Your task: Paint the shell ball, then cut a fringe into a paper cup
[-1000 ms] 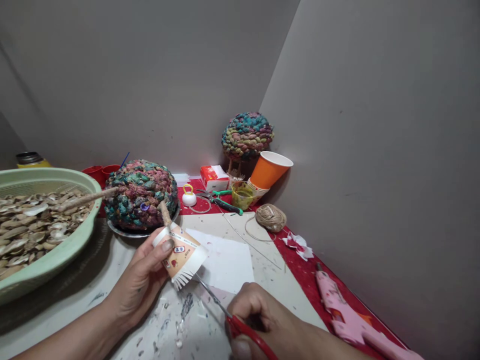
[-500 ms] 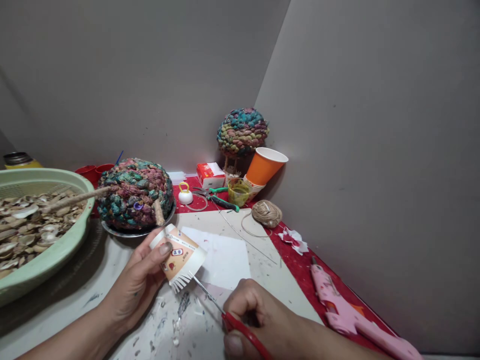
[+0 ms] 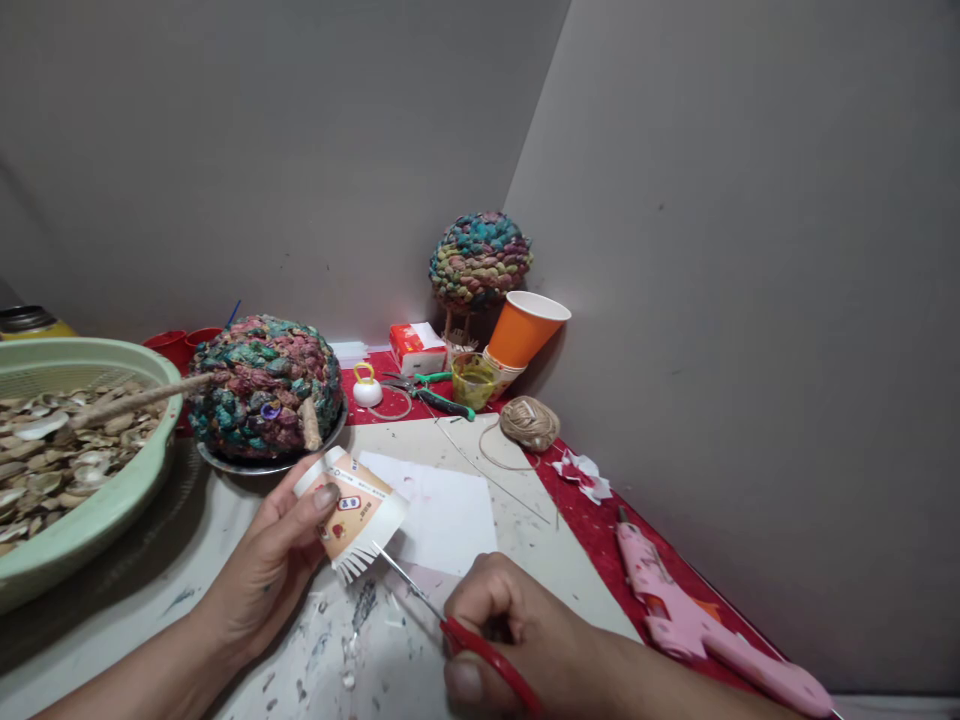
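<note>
My left hand (image 3: 281,545) is closed around a printed paper cup (image 3: 356,505), its thumb on the cup's side. A fringe of narrow cut strips runs along part of the cup's lower rim. Red-handled scissors (image 3: 480,645) are gripped in my right hand (image 3: 510,620), with fingers in the loops. The blade tips meet the rim at the end of the fringe. Just behind the cup, a ball covered in painted shells (image 3: 266,385) rests on a metal dish (image 3: 277,462). A white sheet of paper (image 3: 450,510) lies beneath and beyond the cup.
At left stands a green basin (image 3: 150,460) of shells. Farther back are green-handled pliers (image 3: 446,403), an orange cup (image 3: 529,330), a cup of yellowish paint (image 3: 472,380), a twine ball (image 3: 529,424) and a second coloured ball (image 3: 481,260). A pink glue gun (image 3: 675,610) lies at right.
The view has shifted slightly, so everything sits a little farther left. Both hands keep their holds, and the scissor tips stay at the cup's rim.
</note>
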A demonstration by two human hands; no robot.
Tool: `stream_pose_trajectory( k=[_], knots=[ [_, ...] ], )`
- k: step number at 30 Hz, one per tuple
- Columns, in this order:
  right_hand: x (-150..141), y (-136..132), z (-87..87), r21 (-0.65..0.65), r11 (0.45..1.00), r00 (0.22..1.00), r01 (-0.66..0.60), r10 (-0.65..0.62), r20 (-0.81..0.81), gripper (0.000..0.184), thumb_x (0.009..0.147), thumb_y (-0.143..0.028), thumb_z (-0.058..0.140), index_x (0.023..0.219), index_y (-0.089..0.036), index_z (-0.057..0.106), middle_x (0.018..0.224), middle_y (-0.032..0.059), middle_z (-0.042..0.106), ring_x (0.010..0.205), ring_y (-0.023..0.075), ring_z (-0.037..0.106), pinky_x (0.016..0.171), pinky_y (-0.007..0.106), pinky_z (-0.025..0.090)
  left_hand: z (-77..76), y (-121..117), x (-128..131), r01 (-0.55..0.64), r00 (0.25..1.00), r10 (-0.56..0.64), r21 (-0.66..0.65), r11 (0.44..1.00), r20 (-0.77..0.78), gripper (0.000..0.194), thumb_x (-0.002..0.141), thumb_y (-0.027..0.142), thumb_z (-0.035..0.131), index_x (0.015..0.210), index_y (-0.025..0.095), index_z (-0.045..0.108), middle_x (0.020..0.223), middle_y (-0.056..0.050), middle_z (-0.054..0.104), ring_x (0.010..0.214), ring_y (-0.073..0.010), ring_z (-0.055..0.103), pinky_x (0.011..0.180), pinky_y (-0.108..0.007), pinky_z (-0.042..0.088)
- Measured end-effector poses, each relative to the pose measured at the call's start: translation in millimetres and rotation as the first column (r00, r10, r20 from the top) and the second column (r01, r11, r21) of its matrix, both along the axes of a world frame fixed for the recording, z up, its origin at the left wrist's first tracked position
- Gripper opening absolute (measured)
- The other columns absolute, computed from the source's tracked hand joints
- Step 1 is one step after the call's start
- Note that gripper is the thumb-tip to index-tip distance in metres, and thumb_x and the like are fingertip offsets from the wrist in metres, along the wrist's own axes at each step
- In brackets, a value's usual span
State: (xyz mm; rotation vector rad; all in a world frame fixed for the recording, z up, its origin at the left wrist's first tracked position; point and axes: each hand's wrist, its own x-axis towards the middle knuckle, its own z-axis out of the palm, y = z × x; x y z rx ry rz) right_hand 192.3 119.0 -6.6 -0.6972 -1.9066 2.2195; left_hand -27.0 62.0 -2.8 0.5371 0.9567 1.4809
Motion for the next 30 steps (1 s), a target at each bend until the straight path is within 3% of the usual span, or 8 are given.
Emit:
stream_pose_trajectory(
  k=[4,13,19,30],
  knots=[
    [0.7,-0.4,0.7,-0.029,0.999,1.0,0.022,-0.022,-0.007,0.069,0.06,-0.068,0.082,0.043,-0.016,0.041,0.034,-0.009,0.035,0.034,-0.0006,0.026,0.034,0.015,0.018,0.1,0.9,-0.2,-0.011,1.0,0.011,-0.003,1.0,-0.007,0.04,0.079,0.03,0.08,0.116,0.02,0.068,0.091,-0.004,0.08,0.072,-0.0199,0.075,0.071,-0.028,0.059],
    [-1.4,-1.5,0.3,0.012,1.0,0.998,0.016,-0.015,-0.067,0.07,0.064,-0.073,0.077,0.044,-0.017,0.039,0.036,-0.0107,0.03,0.037,-0.0003,0.021,0.035,0.016,0.018,-0.4,-1.0,-0.7,-0.03,0.999,0.029,-0.026,0.999,-0.022,0.045,0.079,0.032,0.08,0.121,0.022,0.066,0.111,-0.006,0.078,0.096,-0.0241,0.074,0.075,-0.025,0.059],
    [1.0,-1.5,-1.9,-0.037,0.999,0.994,-0.009,0.005,-0.106,0.067,0.067,-0.069,0.078,0.046,-0.016,0.043,0.038,-0.0086,0.036,0.036,-0.0002,0.026,0.036,0.016,0.019,-1.7,-3.6,-1.0,-0.011,1.0,0.01,-0.012,1.0,-0.03,0.052,0.077,0.032,0.082,0.125,0.024,0.063,0.102,-0.004,0.08,0.085,-0.0214,0.075,0.077,-0.028,0.059],
    [0.4,0.1,1.5,-0.055,0.998,0.993,-0.021,0.014,-0.121,0.069,0.067,-0.066,0.08,0.043,-0.017,0.037,0.037,-0.0111,0.028,0.037,-0.0008,0.019,0.035,0.016,0.016,0.1,-2.8,0.7,0.026,0.999,-0.025,0.001,1.0,-0.043,0.051,0.079,0.033,0.08,0.125,0.022,0.061,0.102,-0.006,0.08,0.082,-0.0227,0.076,0.081,-0.03,0.058]
  ],
)
